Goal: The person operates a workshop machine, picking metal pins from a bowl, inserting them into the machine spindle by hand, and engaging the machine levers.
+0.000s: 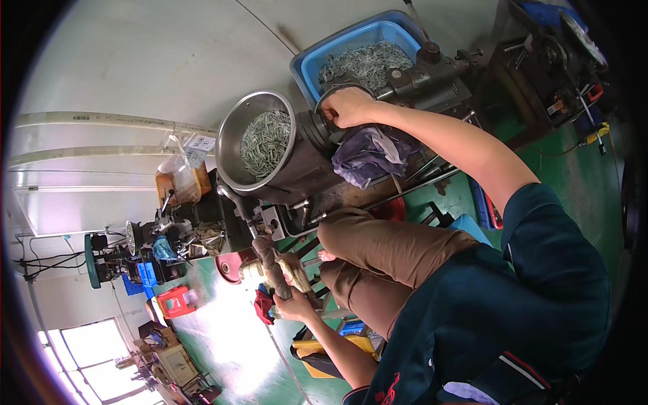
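My left hand (295, 305) is wrapped round the end of a long lever (271, 264) with a thick, covered grip. The lever runs up to a dark lathe-like machine (304, 179). My right hand (347, 106) is at the machine's round spindle end (316, 131), its fingers curled inward and pinched together. Whatever those fingers hold is hidden. Beside the spindle, a steel bowl (226, 158) holds many small metal pins (266, 145). A crumpled purple-grey rag (368, 158) lies just below my right wrist.
Behind the machine, a blue basket (307, 64) holds more metal pins. Another machine (540, 74) stands at the far right. A red stool (177, 302) and further bench machines (162, 233) are on the left. My knees (358, 236) are close under the bench.
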`<state>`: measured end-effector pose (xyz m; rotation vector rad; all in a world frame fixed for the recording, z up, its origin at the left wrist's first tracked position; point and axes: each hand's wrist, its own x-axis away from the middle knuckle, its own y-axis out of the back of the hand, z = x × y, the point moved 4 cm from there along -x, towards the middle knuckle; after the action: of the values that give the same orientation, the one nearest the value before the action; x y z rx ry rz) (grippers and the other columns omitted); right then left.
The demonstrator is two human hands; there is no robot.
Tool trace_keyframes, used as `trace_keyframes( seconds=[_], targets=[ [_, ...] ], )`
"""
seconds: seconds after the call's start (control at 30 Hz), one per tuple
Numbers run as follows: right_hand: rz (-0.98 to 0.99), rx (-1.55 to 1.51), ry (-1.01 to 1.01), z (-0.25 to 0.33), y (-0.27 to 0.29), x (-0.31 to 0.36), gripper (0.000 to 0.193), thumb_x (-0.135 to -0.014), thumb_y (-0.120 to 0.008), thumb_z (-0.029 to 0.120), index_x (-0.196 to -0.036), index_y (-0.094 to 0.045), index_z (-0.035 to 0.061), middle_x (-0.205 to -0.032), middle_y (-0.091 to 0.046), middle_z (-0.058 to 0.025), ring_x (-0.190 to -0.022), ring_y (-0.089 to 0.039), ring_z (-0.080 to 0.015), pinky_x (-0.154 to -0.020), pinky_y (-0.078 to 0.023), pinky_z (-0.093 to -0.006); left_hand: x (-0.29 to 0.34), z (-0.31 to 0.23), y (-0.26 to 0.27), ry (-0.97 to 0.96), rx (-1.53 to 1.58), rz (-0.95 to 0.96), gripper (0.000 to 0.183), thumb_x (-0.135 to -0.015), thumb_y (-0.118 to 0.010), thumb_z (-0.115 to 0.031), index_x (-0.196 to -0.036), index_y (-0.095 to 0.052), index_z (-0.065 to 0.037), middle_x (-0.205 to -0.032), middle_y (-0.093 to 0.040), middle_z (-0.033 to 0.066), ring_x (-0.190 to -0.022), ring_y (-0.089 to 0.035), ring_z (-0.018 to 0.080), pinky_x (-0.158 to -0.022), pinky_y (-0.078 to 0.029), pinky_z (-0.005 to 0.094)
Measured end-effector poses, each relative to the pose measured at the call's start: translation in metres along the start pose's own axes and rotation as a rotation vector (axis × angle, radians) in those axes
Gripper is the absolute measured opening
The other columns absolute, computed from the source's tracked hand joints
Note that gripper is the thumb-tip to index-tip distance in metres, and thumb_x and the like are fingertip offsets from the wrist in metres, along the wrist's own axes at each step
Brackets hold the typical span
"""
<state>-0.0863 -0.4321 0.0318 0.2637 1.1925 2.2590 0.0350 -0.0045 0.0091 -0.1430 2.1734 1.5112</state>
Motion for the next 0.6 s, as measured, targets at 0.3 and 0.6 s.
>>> trace_keyframes(
  seconds=[0.3, 0.6],
  targets=[
    [-0.011, 0.031, 0.015, -0.001, -0.001, 0.000, 0.012, -0.055, -0.053, 0.008, -0.066, -0.056, 0.0090, -0.068, -0.058, -0.0099, -0.073, -0.057, -0.0281, -0.062, -0.043, -0.0376, -0.001, -0.001, 0.000, 0.019, 0.001, 0.033, 0.032, -0.058, -0.057, -0.028, -0.071, -0.054, 0.002, -0.064, -0.055, 0.0202, -0.060, -0.052, 0.0387, -0.053, -0.039, 0.0466],
    [-0.011, 0.066, -0.004, -0.005, 0.001, 0.002, 0.013, -0.055, -0.053, 0.008, -0.068, -0.057, 0.0084, -0.069, -0.059, -0.0106, -0.073, -0.057, -0.0285, -0.063, -0.043, -0.0378, -0.001, -0.004, -0.007, 0.008, 0.019, 0.040, 0.032, -0.058, -0.057, -0.027, -0.071, -0.054, 0.002, -0.064, -0.055, 0.0201, -0.060, -0.052, 0.0387, -0.053, -0.039, 0.0462]
  ],
)
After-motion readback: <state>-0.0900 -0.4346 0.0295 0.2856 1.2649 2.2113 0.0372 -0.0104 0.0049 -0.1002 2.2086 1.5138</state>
